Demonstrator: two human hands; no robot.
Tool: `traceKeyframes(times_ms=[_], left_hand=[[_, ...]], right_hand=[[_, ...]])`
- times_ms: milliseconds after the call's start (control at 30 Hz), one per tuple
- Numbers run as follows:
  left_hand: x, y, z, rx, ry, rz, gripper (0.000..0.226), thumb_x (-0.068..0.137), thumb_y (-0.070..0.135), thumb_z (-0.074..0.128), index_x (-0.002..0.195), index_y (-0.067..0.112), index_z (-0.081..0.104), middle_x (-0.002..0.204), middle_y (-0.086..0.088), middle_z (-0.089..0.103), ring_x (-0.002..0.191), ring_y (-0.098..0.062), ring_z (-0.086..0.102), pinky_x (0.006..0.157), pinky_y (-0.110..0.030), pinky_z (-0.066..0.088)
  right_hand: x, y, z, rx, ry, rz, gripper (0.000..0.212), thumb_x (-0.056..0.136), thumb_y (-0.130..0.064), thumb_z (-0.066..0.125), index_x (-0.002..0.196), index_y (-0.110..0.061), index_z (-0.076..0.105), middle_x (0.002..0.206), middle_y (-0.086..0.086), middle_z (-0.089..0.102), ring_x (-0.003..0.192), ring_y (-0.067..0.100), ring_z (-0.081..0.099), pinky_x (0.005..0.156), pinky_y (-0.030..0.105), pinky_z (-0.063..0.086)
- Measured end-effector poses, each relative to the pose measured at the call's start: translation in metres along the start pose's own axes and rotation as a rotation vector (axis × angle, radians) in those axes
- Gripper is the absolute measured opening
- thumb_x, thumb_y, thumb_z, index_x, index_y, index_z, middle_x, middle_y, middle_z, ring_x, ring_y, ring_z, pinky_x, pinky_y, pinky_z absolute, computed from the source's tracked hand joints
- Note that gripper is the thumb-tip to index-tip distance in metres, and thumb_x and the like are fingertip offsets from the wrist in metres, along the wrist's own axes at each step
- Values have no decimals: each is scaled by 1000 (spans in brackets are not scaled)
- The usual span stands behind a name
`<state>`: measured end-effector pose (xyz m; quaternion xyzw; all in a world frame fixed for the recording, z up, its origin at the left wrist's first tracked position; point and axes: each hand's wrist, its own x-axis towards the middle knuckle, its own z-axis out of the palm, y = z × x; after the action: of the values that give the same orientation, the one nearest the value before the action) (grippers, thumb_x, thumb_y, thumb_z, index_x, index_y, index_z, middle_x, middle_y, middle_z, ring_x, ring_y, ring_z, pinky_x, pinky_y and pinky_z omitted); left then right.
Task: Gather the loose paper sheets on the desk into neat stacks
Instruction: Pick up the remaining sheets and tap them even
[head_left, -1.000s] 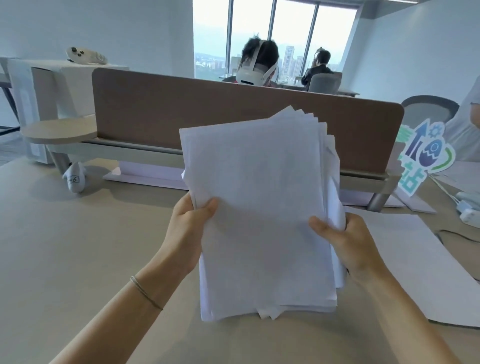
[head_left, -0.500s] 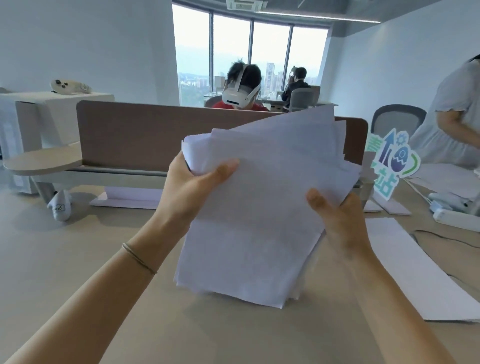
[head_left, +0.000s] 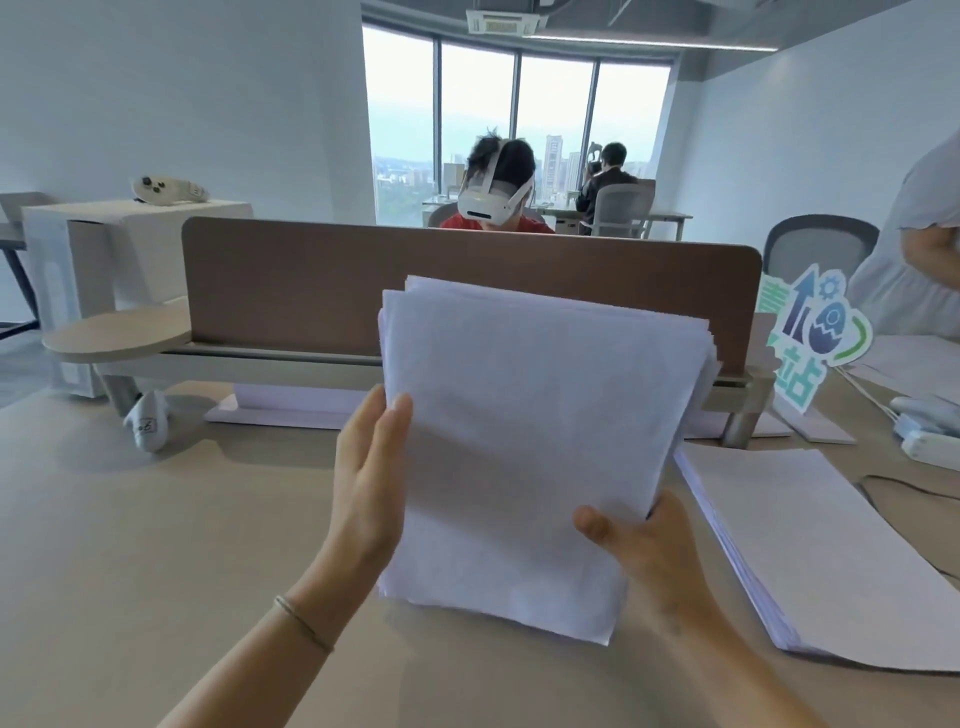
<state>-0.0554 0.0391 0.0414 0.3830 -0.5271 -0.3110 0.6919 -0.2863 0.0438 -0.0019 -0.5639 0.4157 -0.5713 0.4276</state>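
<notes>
— While the bundle of sheets (head_left: 524, 447) stands upright on its bottom edge on the surface (head_left: 156, 519), how many paper piles can be counted?

— Two. One is that bundle between the person's two hands, in the middle of the view. The other is a flat stack (head_left: 810, 545) lying on the surface just to the right of it, apart from the bundle.

— How do the hands sit on the bundle?

— The left hand (head_left: 371, 473) is flat, fingers straight and together, pressed against the bundle's left edge. The right hand (head_left: 644, 540) grips the lower right part: its thumb lies across the front sheet and the other fingers go behind, out of sight. The hands are apart, with the width of the paper between them.

— Are the edges even?

— Not fully. The top right corner fans out into many separate sheet edges, and a second sheet edge shows behind the top left corner. The bottom edge slopes, lower at the right.

— What borders the work area?

— One brown divider panel (head_left: 322, 280) runs along the far edge, behind the bundle. One small white figure (head_left: 148, 423) stands at the far left, near the panel's foot. One coloured cut-out sign (head_left: 810, 338) stands at the far right. The left half of the surface lies bare tan, from the left forearm out to the figure. A dark cable (head_left: 893, 480) lies just beyond the flat stack.
</notes>
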Motion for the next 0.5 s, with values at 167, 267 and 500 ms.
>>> traceKeyframes(times_ms=[167,267,500], left_hand=[[16,23,-5,-55,-26,126,27,99,13,39,89,17,63,81,3,63,73,-14,57,63,-25,48],[16,24,3,-74,-21,117,24,91,11,40,85,20,62,83,0,58,77,-18,53,66,-32,46],[31,39,-3,5,25,194,44,85,5,41,124,17,57,89,12,60,76,-6,53,63,-20,45]], right_hand=[[9,-29,-10,-44,84,-92,21,90,-12,70,111,-15,70,100,-7,81,91,15,77,72,26,60],[4,-38,8,23,58,-68,18,93,-11,66,109,-13,74,103,4,81,94,23,78,77,33,62],[18,-76,5,-45,68,-232,34,91,2,67,117,-20,65,104,-2,77,97,19,75,79,37,64]])
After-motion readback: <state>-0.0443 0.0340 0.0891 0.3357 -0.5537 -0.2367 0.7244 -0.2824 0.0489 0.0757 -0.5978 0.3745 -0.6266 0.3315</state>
